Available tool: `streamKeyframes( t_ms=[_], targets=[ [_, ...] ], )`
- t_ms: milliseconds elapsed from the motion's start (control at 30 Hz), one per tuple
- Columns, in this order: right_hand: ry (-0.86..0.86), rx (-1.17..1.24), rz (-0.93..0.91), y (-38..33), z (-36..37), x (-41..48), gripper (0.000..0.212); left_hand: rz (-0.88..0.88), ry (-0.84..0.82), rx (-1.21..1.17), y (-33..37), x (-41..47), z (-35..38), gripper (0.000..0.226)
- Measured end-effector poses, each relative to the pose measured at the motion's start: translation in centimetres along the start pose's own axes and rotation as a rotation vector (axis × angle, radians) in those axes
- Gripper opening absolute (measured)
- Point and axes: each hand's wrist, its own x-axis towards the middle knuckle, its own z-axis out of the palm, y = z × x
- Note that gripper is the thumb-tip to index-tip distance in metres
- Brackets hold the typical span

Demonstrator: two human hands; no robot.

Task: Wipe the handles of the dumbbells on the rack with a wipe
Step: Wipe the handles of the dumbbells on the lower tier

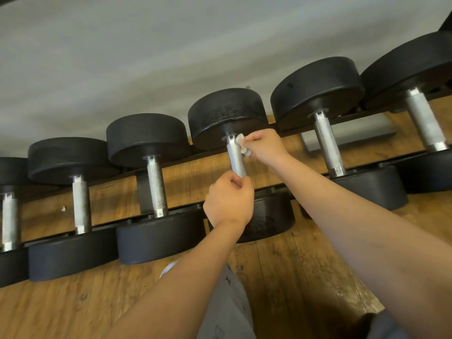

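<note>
— Where is the wipe?
— The small crumpled white wipe (pixel 242 146) lies against the far end of the knurled silver steel handle (pixel 236 159) of the middle black round-headed dumbbell (pixel 227 113) on the black metal rack (pixel 112 179). The right hand (pixel 265 149) pinches it in its fingers.
— And the left hand (pixel 228 201)?
— Its fingers curl round the handle's near end.

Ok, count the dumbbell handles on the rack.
6, left to right: first handle at the frame edge, second, third, fourth touching the wipe, fifth, sixth. More may lie beyond view.
</note>
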Motion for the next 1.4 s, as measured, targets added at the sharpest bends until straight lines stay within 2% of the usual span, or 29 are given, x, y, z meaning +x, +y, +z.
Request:
streamKeyframes(
  t_ms=[133, 233, 300, 433, 600, 700, 767, 867, 967, 1100, 1200, 1267, 1400],
  targets=[
    [0.071, 0.101, 0.031, 0.5, 1.3, -0.4, 0.015, 0.008, -0.001, 0.005, 0.1, 0.0, -0.1, 0.027],
    [-0.009, 0.108, 0.125, 0.8, 1.2, -0.7, 0.020, 0.004, -0.004, -0.004, -0.1, 0.1, -0.1, 0.026],
    [-0.042, 0.098, 0.107, 0.4, 0.2, -0.3, 0.015, 0.001, -0.003, -0.008, -0.1, 0.0, -0.1, 0.027],
    [-0.003, 0.152, 0.046, 0.6, 0.3, -0.4, 0.010, 0.023, -0.013, -0.035, -0.1, 0.1, -0.1, 0.027],
    [-0.082, 0.122, 0.065, 0.9, 0.1, -0.5, 0.017, 0.027, -0.021, -0.047, -0.3, 0.0, -0.2, 0.027],
    [-0.013, 0.138, -0.008, 0.4, -0.3, 0.0, 0.009, 0.025, -0.017, -0.049, -0.4, 0.2, -0.1, 0.028],
    [0.022, 0.191, 0.030, 0.8, 0.5, 0.0, 0.009, 0.028, -0.015, -0.057, -0.4, 0.3, -0.1, 0.028],
    [-0.053, 0.207, 0.108, 0.9, 0.9, -0.4, 0.014, 0.028, -0.012, -0.058, -0.4, 0.1, -0.1, 0.028],
    [-0.105, 0.171, 0.073, 0.2, -0.7, -0.1, 0.008, 0.024, -0.010, -0.060, -0.5, 0.2, -0.1, 0.028],
    [-0.012, 0.225, 0.027, 0.8, 0.2, -0.1, 0.007, 0.029, -0.013, -0.055, -0.4, 0.2, -0.1, 0.028],
    [-0.113, 0.246, 0.106, 1.3, 0.2, -0.4, 0.013, 0.034, -0.012, -0.053, -0.4, 0.2, -0.1, 0.027],
    [-0.185, 0.178, 0.099, 0.9, -0.9, -0.1, 0.010, 0.029, -0.016, -0.051, -0.5, 0.2, -0.2, 0.026],
    [-0.053, 0.268, 0.037, 0.8, -0.3, 0.0, 0.005, 0.027, -0.020, -0.052, -0.4, 0.2, -0.2, 0.026]
  ],
)
